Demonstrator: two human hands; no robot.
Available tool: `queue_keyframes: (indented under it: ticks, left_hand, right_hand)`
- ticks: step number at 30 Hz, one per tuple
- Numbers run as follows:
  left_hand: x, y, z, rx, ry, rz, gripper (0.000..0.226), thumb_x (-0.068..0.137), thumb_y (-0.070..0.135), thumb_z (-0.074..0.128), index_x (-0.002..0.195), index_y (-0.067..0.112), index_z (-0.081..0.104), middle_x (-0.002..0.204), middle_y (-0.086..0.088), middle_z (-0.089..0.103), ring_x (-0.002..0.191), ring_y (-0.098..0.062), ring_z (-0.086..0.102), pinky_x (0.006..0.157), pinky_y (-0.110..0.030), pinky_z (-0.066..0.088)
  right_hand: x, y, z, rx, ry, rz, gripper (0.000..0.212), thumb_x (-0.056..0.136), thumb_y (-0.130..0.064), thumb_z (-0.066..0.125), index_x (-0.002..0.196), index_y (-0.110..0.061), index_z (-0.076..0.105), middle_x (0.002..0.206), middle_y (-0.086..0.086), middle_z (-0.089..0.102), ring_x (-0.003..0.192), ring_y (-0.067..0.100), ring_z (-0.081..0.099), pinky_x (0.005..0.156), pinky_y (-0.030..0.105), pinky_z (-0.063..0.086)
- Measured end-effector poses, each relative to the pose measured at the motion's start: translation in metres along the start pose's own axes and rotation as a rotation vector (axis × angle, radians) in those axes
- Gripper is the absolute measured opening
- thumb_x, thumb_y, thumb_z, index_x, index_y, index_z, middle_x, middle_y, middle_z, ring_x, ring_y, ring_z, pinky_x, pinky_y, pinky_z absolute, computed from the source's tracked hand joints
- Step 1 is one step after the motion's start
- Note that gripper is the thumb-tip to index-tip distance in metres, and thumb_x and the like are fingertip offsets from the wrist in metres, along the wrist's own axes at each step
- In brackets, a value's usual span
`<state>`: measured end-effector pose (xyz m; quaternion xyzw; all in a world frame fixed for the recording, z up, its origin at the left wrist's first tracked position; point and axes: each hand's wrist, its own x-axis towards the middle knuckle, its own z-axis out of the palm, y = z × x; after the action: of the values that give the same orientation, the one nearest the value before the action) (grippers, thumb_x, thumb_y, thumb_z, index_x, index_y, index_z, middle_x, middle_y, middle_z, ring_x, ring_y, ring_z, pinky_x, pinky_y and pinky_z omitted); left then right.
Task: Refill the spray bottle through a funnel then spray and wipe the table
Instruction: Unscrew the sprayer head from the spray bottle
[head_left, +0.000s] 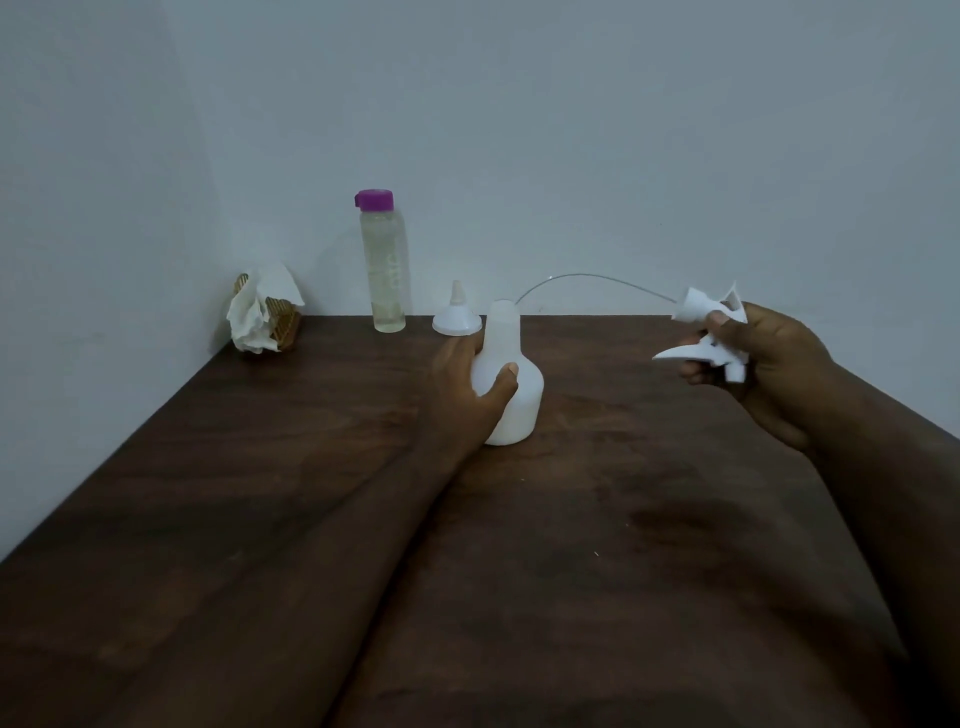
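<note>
A white spray bottle body (519, 395) stands upright on the dark wooden table (260, 493), its neck uncapped. My left hand (467, 389) grips it round the shoulder. To the right, above the table, my right hand (763, 364) holds the white spray head (709, 332); its thin dip tube (587, 283) arcs left toward the bottle neck. A white funnel (457, 318) sits upside down just behind the bottle. A clear water bottle with a purple cap (384, 265) stands at the back against the wall.
A crumpled white tissue (260, 312) lies over a small brown holder in the back left corner. Grey walls close the table at the back and left. The table's front half holds only my forearms.
</note>
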<state>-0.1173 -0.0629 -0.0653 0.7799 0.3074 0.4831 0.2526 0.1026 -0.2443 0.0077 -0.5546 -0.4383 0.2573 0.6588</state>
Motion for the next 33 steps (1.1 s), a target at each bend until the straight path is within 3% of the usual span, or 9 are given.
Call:
queue_keyframes:
  ticks: [3,8,14,17,21,24,28,33]
  left_hand:
    - [0.000,-0.001,0.000,0.021,0.021,0.016,0.053,0.084,0.042,0.062,0.124,0.009,0.060,0.118,-0.004,0.061,0.100,-0.006,0.048,0.086,-0.020,0.036]
    - [0.001,-0.004,0.000,0.036,0.038,0.013,0.053,0.082,0.045,0.060,0.123,0.011,0.061,0.115,-0.002,0.060,0.099,-0.006,0.049,0.086,-0.020,0.037]
    - [0.004,-0.009,0.002,0.030,0.036,-0.025,0.053,0.087,0.041,0.066,0.129,0.011,0.057,0.122,-0.005,0.058,0.109,-0.015,0.054,0.090,-0.027,0.043]
    - [0.006,-0.012,0.001,0.032,0.040,-0.044,0.050,0.089,0.036,0.067,0.131,0.012,0.056,0.123,-0.005,0.057,0.109,-0.016,0.054,0.091,-0.029,0.044]
    - [0.007,-0.012,0.000,0.038,0.044,-0.061,0.052,0.090,0.038,0.065,0.134,0.012,0.055,0.123,-0.001,0.056,0.106,-0.011,0.052,0.091,-0.029,0.044]
    - [0.006,-0.014,0.001,0.041,0.046,-0.063,0.052,0.091,0.039,0.065,0.134,0.013,0.054,0.123,-0.001,0.056,0.106,-0.010,0.050,0.091,-0.028,0.044]
    - [0.007,-0.015,0.002,0.052,0.040,-0.061,0.054,0.090,0.042,0.064,0.135,0.014,0.054,0.126,-0.003,0.057,0.108,-0.012,0.052,0.092,-0.030,0.045]
    - [0.006,-0.014,0.000,0.043,0.039,-0.052,0.057,0.087,0.048,0.061,0.133,0.016,0.055,0.122,0.000,0.058,0.108,-0.012,0.054,0.092,-0.029,0.045]
  right_hand:
    - [-0.001,0.005,0.000,-0.001,0.039,0.046,0.024,0.103,-0.014,0.043,0.088,-0.003,0.057,0.064,0.004,0.065,0.058,0.017,0.064,0.060,0.030,0.056]
    - [-0.006,0.004,0.008,-0.280,0.016,0.013,0.021,0.102,-0.011,0.046,0.089,0.002,0.056,0.062,0.015,0.061,0.050,0.015,0.059,0.050,0.027,0.048]
    - [-0.005,0.015,0.021,-0.002,0.057,0.122,0.022,0.101,-0.020,0.048,0.098,0.000,0.055,0.066,0.010,0.059,0.049,0.023,0.060,0.046,0.032,0.047]
    - [-0.006,0.024,0.029,-0.003,0.022,0.175,0.031,0.102,-0.032,0.048,0.102,-0.003,0.059,0.066,0.009,0.060,0.050,0.020,0.060,0.043,0.028,0.046]
    - [-0.006,0.019,0.029,0.075,0.001,0.086,0.040,0.097,-0.038,0.050,0.107,0.000,0.058,0.070,0.011,0.057,0.051,0.018,0.059,0.043,0.027,0.046]
    - [-0.006,0.021,0.027,-0.061,0.065,0.031,0.036,0.102,-0.034,0.048,0.097,0.000,0.056,0.068,0.014,0.055,0.050,0.020,0.055,0.043,0.029,0.043]
    - [-0.004,0.027,0.031,-0.002,0.087,0.045,0.034,0.103,-0.033,0.048,0.095,-0.001,0.056,0.060,0.006,0.056,0.045,0.017,0.055,0.040,0.027,0.040]
    - [0.000,0.032,0.030,0.068,0.071,0.061,0.038,0.099,-0.038,0.050,0.101,-0.002,0.061,0.067,0.013,0.059,0.043,0.017,0.053,0.038,0.026,0.040]
